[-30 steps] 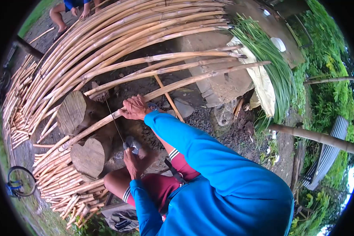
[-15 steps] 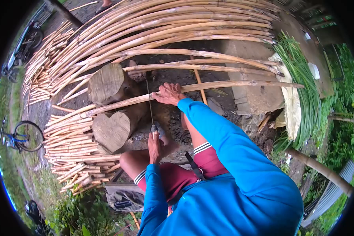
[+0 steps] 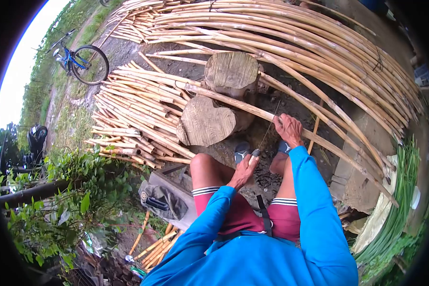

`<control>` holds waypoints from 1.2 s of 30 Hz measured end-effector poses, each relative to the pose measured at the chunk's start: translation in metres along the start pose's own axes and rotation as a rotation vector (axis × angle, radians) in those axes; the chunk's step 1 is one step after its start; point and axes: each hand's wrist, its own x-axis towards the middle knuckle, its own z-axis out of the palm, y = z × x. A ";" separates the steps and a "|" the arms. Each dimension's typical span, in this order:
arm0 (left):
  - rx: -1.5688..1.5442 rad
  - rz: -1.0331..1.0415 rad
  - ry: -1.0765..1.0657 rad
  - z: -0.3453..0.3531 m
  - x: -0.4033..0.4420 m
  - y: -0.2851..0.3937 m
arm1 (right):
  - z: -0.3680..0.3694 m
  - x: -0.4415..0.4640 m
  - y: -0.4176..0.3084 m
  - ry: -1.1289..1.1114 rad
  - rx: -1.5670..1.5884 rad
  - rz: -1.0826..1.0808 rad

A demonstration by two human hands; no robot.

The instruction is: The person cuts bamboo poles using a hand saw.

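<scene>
My left hand (image 3: 243, 172) is closed around the handle of a handsaw (image 3: 266, 137). Its thin blade, seen nearly edge-on, crosses a long bamboo pole (image 3: 238, 103). Just right of that crossing, my right hand (image 3: 289, 130) grips the pole, fingers wrapped over it. The pole slants from upper left to lower right, passing between two wooden stumps: a rounded one (image 3: 232, 70) behind and a heart-shaped one (image 3: 207, 121) in front. Whether the blade has cut into the pole is too small to see.
Cut bamboo pieces (image 3: 138, 112) lie heaped to the left. Long poles (image 3: 291, 35) spread across the back and right. Green stalks (image 3: 400, 195) lie at far right. A bench (image 3: 178, 190) with a cap-like cloth stands by my left leg; a blue bicycle (image 3: 78, 62) is farther off.
My view has swung left, so the stumps, pole and hands appear farther right and the bicycle higher. Both hands keep their grips, with the blade still across the pole.
</scene>
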 end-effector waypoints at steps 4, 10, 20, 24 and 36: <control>-0.065 0.141 0.099 0.004 -0.003 0.003 | -0.004 -0.002 0.001 0.024 0.022 -0.025; -0.024 0.141 0.046 0.000 -0.011 0.011 | -0.004 -0.002 -0.001 0.031 0.038 -0.002; -0.098 -0.124 0.022 -0.002 -0.015 0.000 | 0.003 -0.003 -0.002 0.085 0.058 0.092; -0.378 -0.249 -0.012 0.009 0.014 0.004 | 0.014 -0.006 0.003 0.173 0.069 0.137; -0.283 -0.240 0.021 0.016 0.077 0.039 | 0.015 -0.011 0.005 0.233 0.049 0.105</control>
